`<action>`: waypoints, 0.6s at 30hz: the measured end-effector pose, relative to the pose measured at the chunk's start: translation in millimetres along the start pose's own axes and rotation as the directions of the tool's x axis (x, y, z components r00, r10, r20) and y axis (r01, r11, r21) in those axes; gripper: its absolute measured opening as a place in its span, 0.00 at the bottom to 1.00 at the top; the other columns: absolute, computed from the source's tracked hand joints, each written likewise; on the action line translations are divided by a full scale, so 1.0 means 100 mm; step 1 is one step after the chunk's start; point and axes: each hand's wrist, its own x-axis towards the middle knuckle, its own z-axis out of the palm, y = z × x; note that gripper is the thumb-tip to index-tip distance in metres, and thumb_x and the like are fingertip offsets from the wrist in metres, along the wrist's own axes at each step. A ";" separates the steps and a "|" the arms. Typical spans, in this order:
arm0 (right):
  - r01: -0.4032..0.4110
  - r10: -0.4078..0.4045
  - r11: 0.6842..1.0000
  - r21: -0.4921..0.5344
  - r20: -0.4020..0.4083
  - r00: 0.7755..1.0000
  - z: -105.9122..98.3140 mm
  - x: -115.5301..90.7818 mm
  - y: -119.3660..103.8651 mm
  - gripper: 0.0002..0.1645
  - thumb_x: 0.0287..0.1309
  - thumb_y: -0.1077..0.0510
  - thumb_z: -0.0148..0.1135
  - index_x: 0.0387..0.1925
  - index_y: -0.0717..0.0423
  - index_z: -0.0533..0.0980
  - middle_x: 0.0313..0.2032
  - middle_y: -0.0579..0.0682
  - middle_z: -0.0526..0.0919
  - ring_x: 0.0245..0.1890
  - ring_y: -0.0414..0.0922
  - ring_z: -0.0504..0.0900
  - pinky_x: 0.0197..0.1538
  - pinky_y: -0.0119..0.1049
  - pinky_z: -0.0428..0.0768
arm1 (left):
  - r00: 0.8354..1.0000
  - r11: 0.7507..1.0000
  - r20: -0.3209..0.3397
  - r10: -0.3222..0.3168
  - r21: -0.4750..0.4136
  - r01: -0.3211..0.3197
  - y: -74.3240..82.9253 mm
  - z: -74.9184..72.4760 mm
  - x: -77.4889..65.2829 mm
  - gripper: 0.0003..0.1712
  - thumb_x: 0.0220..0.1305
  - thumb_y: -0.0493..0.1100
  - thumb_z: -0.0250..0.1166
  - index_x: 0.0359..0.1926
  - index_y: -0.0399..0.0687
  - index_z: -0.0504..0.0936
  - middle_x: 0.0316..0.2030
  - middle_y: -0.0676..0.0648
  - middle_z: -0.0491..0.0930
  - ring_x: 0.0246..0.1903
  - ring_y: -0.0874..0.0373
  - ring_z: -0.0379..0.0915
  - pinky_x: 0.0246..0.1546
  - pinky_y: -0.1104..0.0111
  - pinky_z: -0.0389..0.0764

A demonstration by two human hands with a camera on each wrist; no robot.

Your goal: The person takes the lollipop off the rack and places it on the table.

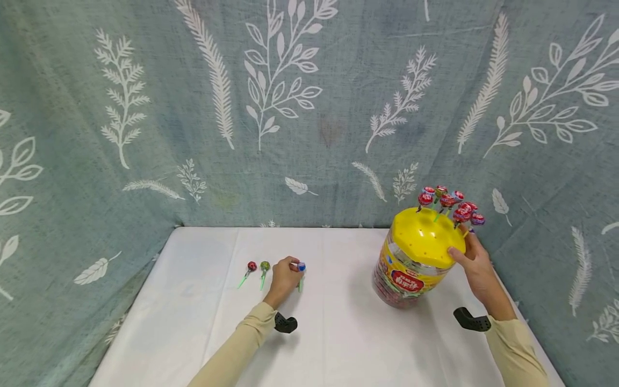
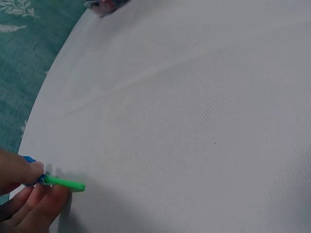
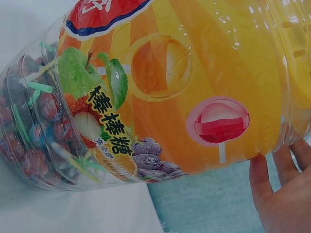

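Note:
My left hand (image 1: 284,278) pinches a blue-wrapped lollipop (image 1: 301,266) between thumb and fingers, low over the white table. Its green stick (image 2: 64,183) points out past the fingers in the left wrist view. At the right, my right hand (image 1: 479,269) grips a large clear plastic jar (image 1: 405,277) near its top, thumb at the edge of the yellow lid (image 1: 425,236). Several wrapped lollipops (image 1: 447,200) stand with their sticks in holes along the lid's far side. More lollipops (image 3: 48,107) show through the jar's lower wall.
Left of my left hand, a red-wrapped lollipop (image 1: 252,266) and a green-wrapped lollipop (image 1: 264,266) lie on the white table (image 1: 203,322). A grey-green curtain (image 1: 309,118) with white leaf prints hangs behind and along both sides of the table.

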 end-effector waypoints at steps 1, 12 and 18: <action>0.002 -0.002 1.000 -0.005 -0.001 1.000 0.00 0.00 0.00 0.41 0.68 0.55 0.51 0.74 0.46 0.41 0.70 0.55 0.53 0.58 0.38 0.62 0.67 0.60 0.46 | 1.000 1.000 -0.009 0.006 0.021 -0.006 -0.01 0.01 0.00 0.14 0.46 0.25 0.67 0.38 0.29 0.80 0.22 0.43 0.77 0.19 0.58 0.72 0.15 0.71 0.76; 0.010 -0.010 1.000 0.008 0.003 1.000 0.00 0.00 0.00 0.42 0.68 0.55 0.51 0.74 0.48 0.41 0.70 0.55 0.52 0.59 0.37 0.62 0.69 0.52 0.48 | 0.999 0.997 -0.037 -0.014 0.078 0.017 0.00 0.01 0.02 0.14 0.44 0.25 0.66 0.37 0.31 0.80 0.24 0.44 0.77 0.23 0.56 0.73 0.20 0.70 0.76; -0.007 0.007 1.000 -0.008 -0.013 1.000 0.01 0.01 -0.01 0.43 0.67 0.54 0.53 0.74 0.46 0.41 0.71 0.56 0.50 0.59 0.36 0.62 0.68 0.56 0.47 | 0.999 0.995 -0.048 0.015 0.096 -0.010 -0.01 0.01 0.04 0.14 0.43 0.24 0.64 0.37 0.29 0.80 0.25 0.41 0.78 0.24 0.54 0.73 0.23 0.67 0.77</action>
